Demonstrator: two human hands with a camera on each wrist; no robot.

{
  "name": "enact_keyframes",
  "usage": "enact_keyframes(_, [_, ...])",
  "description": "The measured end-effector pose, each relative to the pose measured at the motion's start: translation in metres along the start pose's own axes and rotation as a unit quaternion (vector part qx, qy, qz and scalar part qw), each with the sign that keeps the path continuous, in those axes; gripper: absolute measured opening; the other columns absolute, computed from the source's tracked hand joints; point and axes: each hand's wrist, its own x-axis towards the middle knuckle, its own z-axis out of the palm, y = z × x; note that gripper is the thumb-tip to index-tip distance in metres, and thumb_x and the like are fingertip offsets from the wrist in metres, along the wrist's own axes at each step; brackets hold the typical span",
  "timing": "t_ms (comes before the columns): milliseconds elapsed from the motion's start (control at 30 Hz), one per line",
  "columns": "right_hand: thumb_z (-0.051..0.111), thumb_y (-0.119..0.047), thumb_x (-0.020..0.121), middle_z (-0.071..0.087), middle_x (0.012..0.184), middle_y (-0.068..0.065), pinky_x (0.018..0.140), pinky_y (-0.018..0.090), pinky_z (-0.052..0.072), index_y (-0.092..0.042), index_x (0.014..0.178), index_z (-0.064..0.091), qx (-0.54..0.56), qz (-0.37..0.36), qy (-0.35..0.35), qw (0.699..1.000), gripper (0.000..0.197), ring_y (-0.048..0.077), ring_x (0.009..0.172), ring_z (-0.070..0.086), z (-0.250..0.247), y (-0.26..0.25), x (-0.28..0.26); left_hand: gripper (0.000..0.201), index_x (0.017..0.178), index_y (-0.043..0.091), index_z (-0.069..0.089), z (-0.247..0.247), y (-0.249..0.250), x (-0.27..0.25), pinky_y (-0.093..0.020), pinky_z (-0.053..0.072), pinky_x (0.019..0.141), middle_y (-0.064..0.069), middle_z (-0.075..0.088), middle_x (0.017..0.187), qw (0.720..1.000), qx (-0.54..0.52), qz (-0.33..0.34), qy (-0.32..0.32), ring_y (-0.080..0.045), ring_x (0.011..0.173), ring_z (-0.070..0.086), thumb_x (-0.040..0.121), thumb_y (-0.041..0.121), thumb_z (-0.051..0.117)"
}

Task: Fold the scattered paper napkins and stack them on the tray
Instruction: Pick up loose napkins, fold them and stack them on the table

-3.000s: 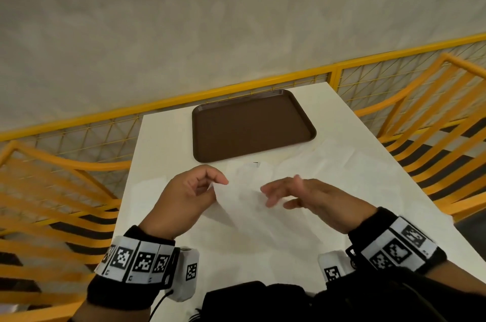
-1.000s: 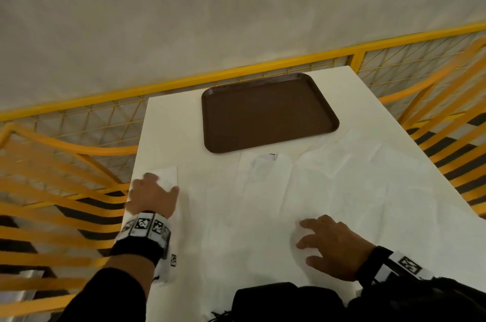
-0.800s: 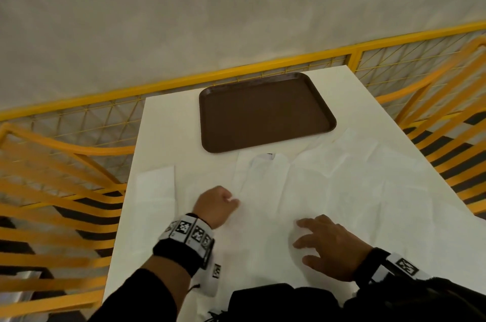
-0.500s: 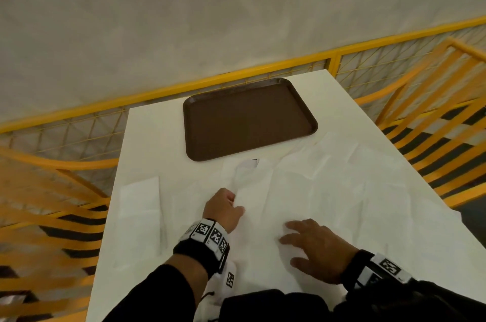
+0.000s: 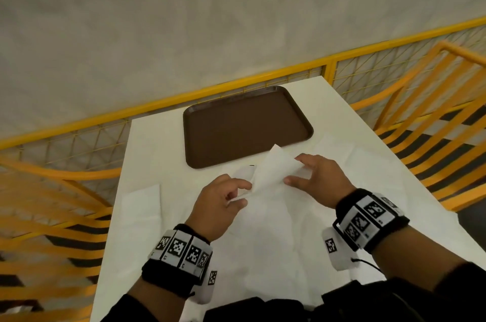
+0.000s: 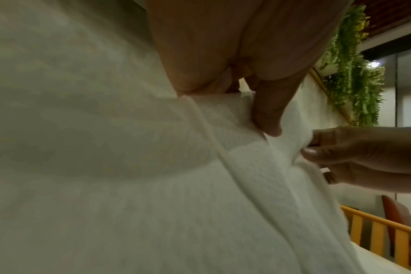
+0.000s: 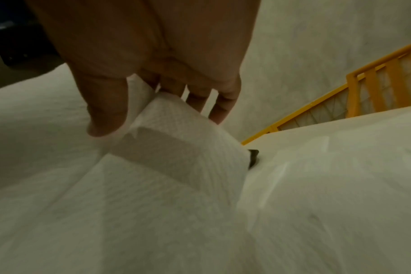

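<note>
Both hands lift one napkin (image 5: 271, 171) just above the worktop (image 5: 157, 132), its long axis running near-left to far-right. The left hand (image 5: 221, 206) pinches the near end, the right hand (image 5: 315, 177) pinches the far end. One tray (image 5: 302, 121) lies bare just beyond. One folded napkin (image 5: 142, 203) lies at the left; other loose sheets overlap, uncountable.

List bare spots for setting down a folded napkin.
The brown tray is bare inside. White table shows bare left of the tray, back to the yellow railing. A folded napkin fills the left edge. Loose napkins crowd the middle and right, where both hands lift one napkin.
</note>
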Motion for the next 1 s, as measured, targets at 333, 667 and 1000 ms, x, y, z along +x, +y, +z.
enact_keyframes(333, [0.059, -0.039, 0.090, 0.069, 0.078, -0.007, 0.066, 0.017, 0.043, -0.019, 0.091, 0.071, -0.015, -0.188, 0.075, 0.979, 0.024, 0.009, 0.078, 0.059, -0.038, -0.049, -0.017, 0.104, 0.145, 0.032, 0.021, -0.002, 0.001, -0.012, -0.035, 0.036, 0.109, 0.005, 0.022, 0.146, 0.974, -0.052, -0.185, 0.118, -0.013, 0.133, 0.031, 0.063, 0.041, 0.084])
enact_keyframes(667, [0.060, -0.040, 0.090, 0.074, 0.093, -0.002, 0.083, 0.051, 0.056, -0.028, 0.095, 0.071, 0.236, -0.017, 0.052, 0.970, 0.017, 0.019, 0.086, 0.071, -0.053, -0.050, -0.035, 0.048, 0.124, 0.018, 0.055, -0.013, 0.020, -0.019, -0.032, 0.055, 0.084, -0.008, 0.070, 0.114, 0.850, -0.496, -0.181, -0.004, -0.022, 0.104, 0.067, 0.078, 0.024, 0.067])
enact_keyframes(1000, [0.051, 0.003, 0.092, 0.073, 0.087, 0.010, 0.070, 0.034, 0.057, -0.002, 0.094, 0.070, 0.317, 0.018, -0.093, 0.944, 0.020, 0.023, 0.080, 0.069, -0.054, -0.031, -0.057, 0.045, 0.085, 0.017, 0.075, -0.046, 0.015, -0.036, -0.028, 0.056, 0.068, -0.004, 0.075, 0.089, 0.870, -0.473, -0.137, 0.025, -0.024, 0.084, 0.068, 0.045, 0.033, 0.089])
